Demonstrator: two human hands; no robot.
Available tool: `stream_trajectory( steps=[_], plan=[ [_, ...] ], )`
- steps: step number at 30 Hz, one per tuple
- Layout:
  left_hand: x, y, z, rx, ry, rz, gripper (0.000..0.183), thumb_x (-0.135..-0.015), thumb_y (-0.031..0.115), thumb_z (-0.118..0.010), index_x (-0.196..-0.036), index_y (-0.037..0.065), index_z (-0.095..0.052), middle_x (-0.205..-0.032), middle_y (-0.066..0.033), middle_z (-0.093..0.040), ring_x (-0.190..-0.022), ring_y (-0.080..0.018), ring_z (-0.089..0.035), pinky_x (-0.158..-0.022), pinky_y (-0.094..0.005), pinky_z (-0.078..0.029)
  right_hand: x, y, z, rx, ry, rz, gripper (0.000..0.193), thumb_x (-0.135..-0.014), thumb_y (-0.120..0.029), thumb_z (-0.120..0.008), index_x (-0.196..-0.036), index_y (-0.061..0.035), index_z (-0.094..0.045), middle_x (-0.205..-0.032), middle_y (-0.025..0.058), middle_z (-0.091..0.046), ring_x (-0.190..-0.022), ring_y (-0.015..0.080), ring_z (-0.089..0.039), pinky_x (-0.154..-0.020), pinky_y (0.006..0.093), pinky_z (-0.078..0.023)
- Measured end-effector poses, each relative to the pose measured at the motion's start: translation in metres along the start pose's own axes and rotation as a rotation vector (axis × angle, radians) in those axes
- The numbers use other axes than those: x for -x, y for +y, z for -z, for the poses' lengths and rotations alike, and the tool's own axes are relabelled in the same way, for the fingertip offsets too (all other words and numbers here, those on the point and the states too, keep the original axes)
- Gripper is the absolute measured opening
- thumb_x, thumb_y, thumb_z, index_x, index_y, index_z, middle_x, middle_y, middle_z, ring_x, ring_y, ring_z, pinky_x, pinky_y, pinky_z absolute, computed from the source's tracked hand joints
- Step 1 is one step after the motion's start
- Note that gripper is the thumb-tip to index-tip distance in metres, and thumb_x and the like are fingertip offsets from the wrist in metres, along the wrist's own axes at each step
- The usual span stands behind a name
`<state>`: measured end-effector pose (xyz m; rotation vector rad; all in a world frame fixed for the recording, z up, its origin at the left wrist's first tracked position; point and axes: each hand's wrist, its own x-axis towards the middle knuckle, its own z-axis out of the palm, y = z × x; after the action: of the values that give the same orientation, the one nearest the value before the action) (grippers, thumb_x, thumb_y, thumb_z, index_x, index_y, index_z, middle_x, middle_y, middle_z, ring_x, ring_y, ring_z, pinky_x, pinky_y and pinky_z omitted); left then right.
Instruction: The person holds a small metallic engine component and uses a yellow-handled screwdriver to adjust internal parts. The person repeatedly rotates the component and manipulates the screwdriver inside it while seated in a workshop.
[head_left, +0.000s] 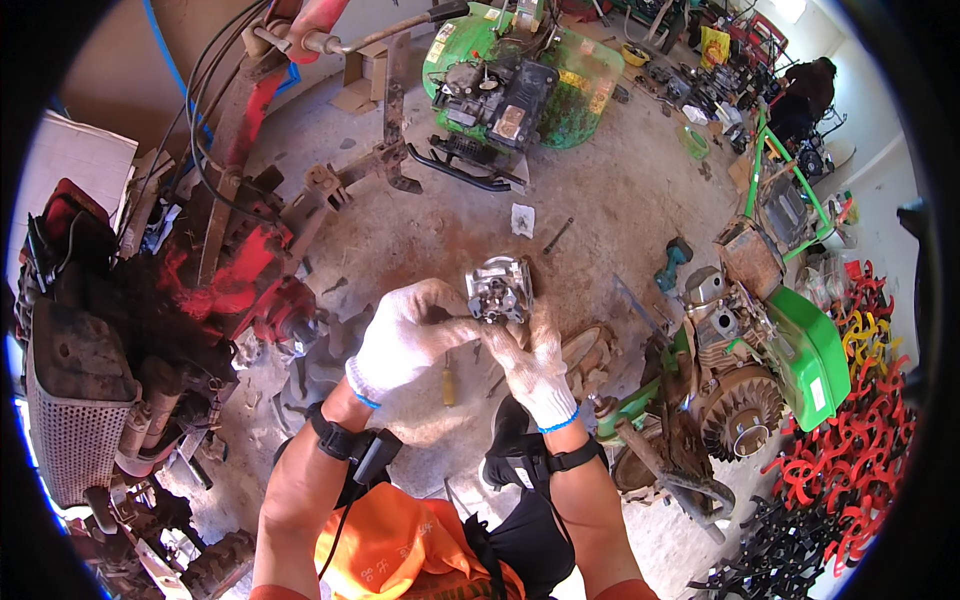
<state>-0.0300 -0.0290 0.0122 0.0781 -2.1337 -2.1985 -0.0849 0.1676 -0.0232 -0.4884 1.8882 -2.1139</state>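
In front of me, above the concrete floor, is a small silver metal carburetor point(500, 287) with ports and fittings on the side turned up to me. My left hand point(412, 332), in a white knitted glove, pinches its left lower edge between thumb and fingers. On the near right side my right hand point(530, 362), gloved in the same way with soiled fingertips, grips it too. Both hands are closed on the part, and the fingers hide its underside. A yellow-handled screwdriver point(448, 384) lies on the floor below my hands.
A red machine point(225, 265) stands at the left. Ahead is a green mower point(500, 95). At the right are an engine with a green cover point(808, 360), a teal cordless tool point(674, 263) and piled red blades point(835, 440). A person point(803, 95) is at the far right.
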Motion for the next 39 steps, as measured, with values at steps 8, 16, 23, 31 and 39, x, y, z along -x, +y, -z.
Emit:
stream_trajectory(
  steps=[8, 16, 23, 31, 39],
  plan=[
    [0.001, 0.013, 0.001, 0.245, -0.121, 0.083, 0.024, -0.092, 0.006, -0.088, -0.097, -0.001, -0.066, -0.091, -0.0087, -0.073, -0.08, -0.0162, -0.071, -0.072, -0.0315, -0.058, 0.007, 0.003, 0.009, -0.452, -0.095, -0.341, 0.071, -0.103, -0.003, -0.071, -0.164, -0.0084, -0.036, -0.144, 0.0107, -0.061, -0.126, 0.0224, -0.065, -0.101, 0.0383, -0.06],
    [0.003, 0.021, 0.0, 0.304, -0.107, 0.111, 0.023, -0.094, 0.004, -0.086, -0.096, -0.002, -0.064, -0.089, -0.0107, -0.074, -0.08, -0.0162, -0.071, -0.072, -0.0317, -0.058, 0.004, -0.001, -0.007, -0.792, -0.189, -0.234, 0.056, -0.108, -0.02, -0.067, -0.159, -0.0111, -0.046, -0.147, 0.0137, -0.062, -0.123, 0.032, -0.069, -0.092, 0.0511, -0.063],
    [0.004, 0.019, 0.005, 0.331, -0.127, 0.09, 0.021, -0.096, 0.005, -0.084, -0.1, -0.002, -0.065, -0.091, -0.0125, -0.075, -0.082, -0.0195, -0.072, -0.075, -0.0343, -0.059, 0.002, 0.001, -0.008, -0.865, -0.247, -0.267, 0.054, -0.108, -0.023, -0.067, -0.157, -0.0084, -0.049, -0.147, 0.0133, -0.063, -0.123, 0.0305, -0.068, -0.096, 0.0487, -0.061],
    [0.008, 0.011, 0.007, 0.402, -0.097, 0.027, 0.015, -0.103, 0.008, -0.077, -0.109, -0.003, -0.069, -0.098, -0.0066, -0.075, -0.09, -0.0129, -0.069, -0.083, -0.0311, -0.058, -0.002, 0.01, 0.003, -1.02, -0.292, -0.345, 0.037, -0.114, -0.028, -0.056, -0.142, -0.0044, -0.061, -0.127, 0.0115, -0.07, -0.107, 0.0272, -0.066, -0.098, 0.049, -0.054],
    [0.003, -0.004, 0.007, 0.225, 0.077, 0.055, 0.025, -0.1, 0.015, -0.083, -0.114, -0.001, -0.07, -0.104, -0.0036, -0.073, -0.09, -0.0115, -0.065, -0.082, -0.029, -0.053, 0.002, 0.006, 0.004, -1.106, -0.198, -0.406, 0.042, -0.106, -0.026, -0.071, -0.141, -0.007, -0.059, -0.111, 0.007, -0.066, -0.094, 0.0244, -0.066, -0.087, 0.045, -0.052]
  ],
)
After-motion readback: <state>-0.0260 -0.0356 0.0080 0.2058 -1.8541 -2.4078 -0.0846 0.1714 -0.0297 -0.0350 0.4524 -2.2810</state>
